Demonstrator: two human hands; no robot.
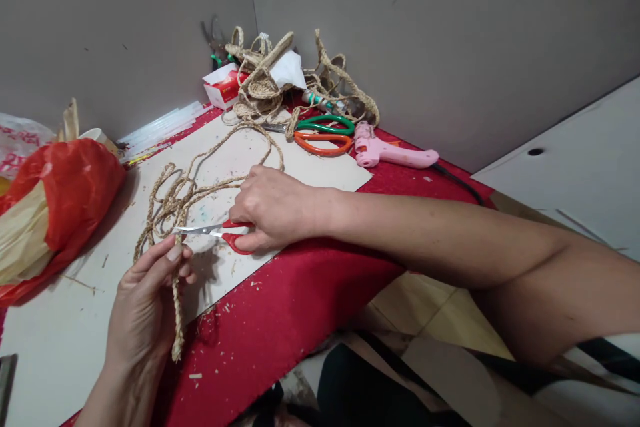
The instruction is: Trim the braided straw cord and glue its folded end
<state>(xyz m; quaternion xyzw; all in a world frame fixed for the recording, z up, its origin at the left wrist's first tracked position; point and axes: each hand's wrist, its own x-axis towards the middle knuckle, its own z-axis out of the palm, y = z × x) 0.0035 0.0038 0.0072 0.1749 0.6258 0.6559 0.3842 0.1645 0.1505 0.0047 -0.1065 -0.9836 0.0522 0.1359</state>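
Observation:
Between the thumb and fingers of my left hand (150, 287) is a braided straw rope (177, 313), its frayed end hanging below the hand. My right hand (273, 207) is closed around the red handles of small scissors (203, 230). The scissors' blades reach left to the rope just above my left fingertips; whether they are parted around it is hard to make out. More of the rope lies in loose loops on the white board beyond the blades.
Scissors with green and orange handles (325, 135) lie beside a pink glue gun (395, 152). Behind them is a heap of braided rope (265, 83) by a red-and-white box (223, 88). A red plastic bag (85, 180) sits left on the white board (55, 340); clear sticks (163, 128) lie along the wall.

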